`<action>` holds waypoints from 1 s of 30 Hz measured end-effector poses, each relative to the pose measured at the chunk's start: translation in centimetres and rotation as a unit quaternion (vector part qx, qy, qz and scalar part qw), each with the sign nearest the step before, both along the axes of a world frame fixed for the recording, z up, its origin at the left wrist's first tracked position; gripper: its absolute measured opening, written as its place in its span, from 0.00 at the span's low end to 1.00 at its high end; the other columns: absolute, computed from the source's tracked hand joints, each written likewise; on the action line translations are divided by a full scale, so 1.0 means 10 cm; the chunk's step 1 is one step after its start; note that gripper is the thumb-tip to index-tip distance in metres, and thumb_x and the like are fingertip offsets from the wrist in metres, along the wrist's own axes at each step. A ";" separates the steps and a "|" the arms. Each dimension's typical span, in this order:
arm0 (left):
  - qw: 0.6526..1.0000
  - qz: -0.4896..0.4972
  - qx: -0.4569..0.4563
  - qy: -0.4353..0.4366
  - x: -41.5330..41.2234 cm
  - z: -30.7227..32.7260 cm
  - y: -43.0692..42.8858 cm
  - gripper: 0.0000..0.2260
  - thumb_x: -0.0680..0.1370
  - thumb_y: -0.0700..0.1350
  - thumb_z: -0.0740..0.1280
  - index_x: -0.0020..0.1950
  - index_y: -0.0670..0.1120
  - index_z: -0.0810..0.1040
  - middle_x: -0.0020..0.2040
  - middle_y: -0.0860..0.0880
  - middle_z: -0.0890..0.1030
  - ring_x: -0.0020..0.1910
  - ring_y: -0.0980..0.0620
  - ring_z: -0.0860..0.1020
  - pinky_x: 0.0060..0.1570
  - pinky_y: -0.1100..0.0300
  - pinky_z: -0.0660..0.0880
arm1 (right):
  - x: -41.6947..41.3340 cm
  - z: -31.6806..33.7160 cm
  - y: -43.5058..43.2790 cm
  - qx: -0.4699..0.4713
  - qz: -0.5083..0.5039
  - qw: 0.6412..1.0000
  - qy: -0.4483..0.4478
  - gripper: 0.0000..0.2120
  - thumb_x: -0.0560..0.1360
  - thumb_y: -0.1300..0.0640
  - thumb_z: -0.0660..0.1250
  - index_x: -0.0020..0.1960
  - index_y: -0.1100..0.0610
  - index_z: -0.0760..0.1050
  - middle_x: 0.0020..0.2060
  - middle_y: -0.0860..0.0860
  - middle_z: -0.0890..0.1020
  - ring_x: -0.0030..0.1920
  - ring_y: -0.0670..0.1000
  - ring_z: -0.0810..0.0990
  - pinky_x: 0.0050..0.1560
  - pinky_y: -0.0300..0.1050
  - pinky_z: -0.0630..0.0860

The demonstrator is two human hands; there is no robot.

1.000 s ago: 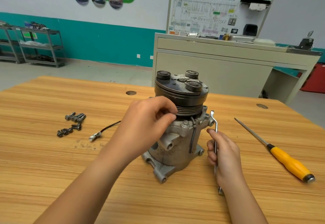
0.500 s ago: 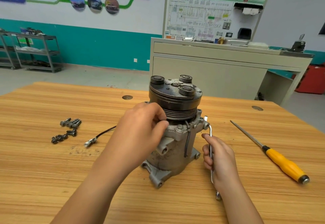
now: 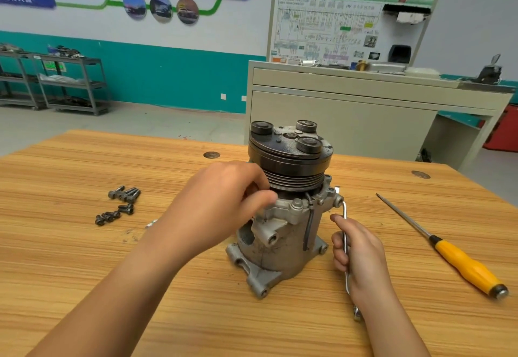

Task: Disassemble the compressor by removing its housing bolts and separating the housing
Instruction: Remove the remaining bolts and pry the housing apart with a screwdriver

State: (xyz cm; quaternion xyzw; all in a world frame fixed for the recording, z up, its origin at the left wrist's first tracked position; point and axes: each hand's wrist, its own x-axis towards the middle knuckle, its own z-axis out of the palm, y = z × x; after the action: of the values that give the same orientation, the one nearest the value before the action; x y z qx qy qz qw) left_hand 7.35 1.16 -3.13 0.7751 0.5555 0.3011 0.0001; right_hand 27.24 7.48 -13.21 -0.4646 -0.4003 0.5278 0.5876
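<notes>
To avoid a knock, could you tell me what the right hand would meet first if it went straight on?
The right hand, gripping the wrench, points up along it, so it would likely meet the compressor first, at the upper flange lug. Depth there is hard to judge.

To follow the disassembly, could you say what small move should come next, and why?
Probably turn the slim silver wrench: the right hand grips it, its tip at the grey metal compressor's flange, and the left hand braces the housing.

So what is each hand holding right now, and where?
The right hand grips the wrench mid-shaft; the left hand holds the compressor just under its pulley.
</notes>
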 end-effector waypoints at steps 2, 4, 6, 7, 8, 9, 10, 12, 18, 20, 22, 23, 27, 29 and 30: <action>0.998 0.016 0.000 -0.066 0.02 -0.04 0.00 0.10 0.69 0.59 0.61 0.41 0.55 0.75 0.36 0.60 0.77 0.38 0.62 0.75 0.38 0.70 0.71 | 0.00 0.00 0.00 -0.003 0.000 1.000 0.002 0.04 0.75 0.59 0.64 0.44 0.59 0.74 0.22 0.49 0.69 0.19 0.44 0.61 0.18 0.34 0.58; 0.986 0.031 0.004 -0.163 0.07 -0.09 -0.03 0.05 0.69 0.55 0.65 0.40 0.57 0.72 0.37 0.60 0.78 0.38 0.64 0.75 0.38 0.71 0.71 | 0.00 0.00 0.00 -0.004 0.002 1.000 0.005 0.04 0.75 0.59 0.65 0.46 0.60 0.75 0.22 0.49 0.69 0.19 0.44 0.61 0.18 0.34 0.58; 0.973 0.036 0.015 -0.227 0.11 -0.16 -0.05 0.07 0.72 0.48 0.69 0.41 0.57 0.71 0.39 0.61 0.79 0.34 0.64 0.76 0.37 0.69 0.73 | 0.00 0.00 0.01 -0.010 0.004 1.000 0.010 0.05 0.75 0.59 0.64 0.48 0.60 0.75 0.22 0.49 0.69 0.18 0.44 0.61 0.18 0.33 0.57; 0.970 0.038 0.023 -0.240 0.13 -0.19 -0.06 0.09 0.72 0.44 0.69 0.40 0.57 0.71 0.38 0.61 0.79 0.33 0.63 0.76 0.36 0.69 0.72 | 0.00 0.00 0.01 -0.016 0.007 1.000 0.015 0.05 0.75 0.59 0.64 0.48 0.60 0.75 0.22 0.49 0.69 0.18 0.44 0.61 0.18 0.34 0.57; 0.967 0.044 0.033 -0.248 0.15 -0.20 -0.06 0.11 0.72 0.43 0.70 0.39 0.57 0.71 0.37 0.61 0.79 0.31 0.63 0.76 0.35 0.70 0.71 | 0.00 0.00 0.01 -0.022 0.011 0.999 0.021 0.05 0.74 0.59 0.64 0.48 0.60 0.75 0.21 0.49 0.69 0.18 0.44 0.61 0.17 0.34 0.57; 0.964 0.052 0.041 -0.258 0.17 -0.21 -0.06 0.11 0.71 0.43 0.71 0.38 0.56 0.71 0.36 0.60 0.79 0.30 0.63 0.75 0.34 0.70 0.70 | -0.01 0.00 0.01 -0.026 0.015 0.999 0.027 0.06 0.74 0.59 0.64 0.49 0.61 0.75 0.21 0.49 0.69 0.18 0.44 0.61 0.17 0.34 0.57; 0.960 0.059 0.046 -0.270 0.19 -0.21 -0.06 0.11 0.70 0.44 0.72 0.38 0.55 0.70 0.36 0.59 0.79 0.30 0.63 0.74 0.33 0.70 0.69 | -0.01 0.01 0.01 -0.028 0.018 0.999 0.032 0.06 0.74 0.59 0.64 0.49 0.61 0.75 0.21 0.49 0.69 0.18 0.44 0.61 0.17 0.34 0.56; 0.949 0.066 0.052 -0.303 0.21 -0.23 -0.06 0.12 0.68 0.46 0.73 0.39 0.53 0.70 0.33 0.56 0.78 0.30 0.63 0.73 0.32 0.70 0.69 | -0.01 0.01 0.01 -0.030 0.019 0.999 0.035 0.07 0.75 0.59 0.64 0.50 0.62 0.75 0.21 0.49 0.69 0.18 0.44 0.61 0.17 0.33 0.56; 0.926 0.071 0.032 -0.369 0.17 -0.32 -0.13 0.07 0.68 0.50 0.70 0.44 0.55 0.75 0.41 0.64 0.80 0.29 0.61 0.78 0.34 0.66 0.74 | 0.00 0.01 0.00 -0.026 0.021 0.999 0.036 0.08 0.75 0.58 0.64 0.50 0.61 0.76 0.21 0.48 0.69 0.18 0.44 0.61 0.17 0.34 0.57; 0.924 0.073 0.026 -0.373 0.15 -0.34 -0.11 0.08 0.71 0.44 0.71 0.44 0.56 0.77 0.40 0.62 0.81 0.30 0.58 0.79 0.36 0.62 0.77 | 0.00 0.01 0.00 -0.029 0.020 0.999 0.036 0.08 0.75 0.58 0.64 0.50 0.61 0.76 0.21 0.48 0.69 0.18 0.44 0.61 0.17 0.34 0.56; 0.915 0.070 0.027 -0.396 0.16 -0.34 -0.09 0.10 0.72 0.39 0.71 0.42 0.54 0.77 0.40 0.62 0.82 0.32 0.55 0.80 0.37 0.61 0.79 | -0.01 0.00 0.00 -0.030 0.020 0.999 0.035 0.07 0.75 0.58 0.64 0.50 0.60 0.76 0.21 0.48 0.69 0.18 0.44 0.61 0.17 0.33 0.56; 0.911 0.065 0.027 -0.406 0.16 -0.33 -0.08 0.10 0.73 0.38 0.71 0.42 0.53 0.77 0.40 0.61 0.83 0.32 0.55 0.80 0.36 0.62 0.79 | -0.01 0.01 0.00 -0.028 0.020 0.999 0.035 0.07 0.75 0.58 0.64 0.49 0.60 0.76 0.21 0.48 0.69 0.18 0.44 0.61 0.17 0.33 0.56; 0.908 0.036 0.003 -0.416 0.18 -0.32 -0.06 0.10 0.74 0.36 0.68 0.41 0.51 0.77 0.39 0.56 0.83 0.29 0.57 0.80 0.30 0.65 0.75 | 0.01 0.00 0.02 -0.025 0.007 0.999 0.040 0.07 0.75 0.58 0.64 0.49 0.60 0.76 0.21 0.48 0.69 0.18 0.44 0.61 0.17 0.34 0.57; 0.911 0.029 -0.008 -0.410 0.17 -0.32 -0.06 0.10 0.74 0.35 0.68 0.40 0.51 0.78 0.38 0.53 0.83 0.29 0.57 0.80 0.30 0.62 0.77 | 0.01 0.00 0.02 -0.027 0.011 0.999 0.042 0.07 0.75 0.58 0.63 0.49 0.60 0.76 0.21 0.49 0.69 0.18 0.44 0.60 0.17 0.34 0.56; 0.914 0.030 -0.007 -0.404 0.17 -0.31 -0.07 0.10 0.73 0.36 0.68 0.39 0.52 0.78 0.38 0.51 0.83 0.29 0.58 0.79 0.32 0.61 0.78 | 0.00 0.00 0.02 -0.030 0.016 0.999 0.040 0.07 0.75 0.58 0.63 0.49 0.61 0.76 0.21 0.49 0.69 0.18 0.44 0.60 0.17 0.35 0.56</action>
State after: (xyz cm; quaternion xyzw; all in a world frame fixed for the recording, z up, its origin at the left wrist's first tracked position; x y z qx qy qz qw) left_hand 9.08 0.51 -6.24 0.5702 0.5330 0.5847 0.2212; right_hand 27.22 7.68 -13.18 -0.4540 -0.3676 0.5669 0.5808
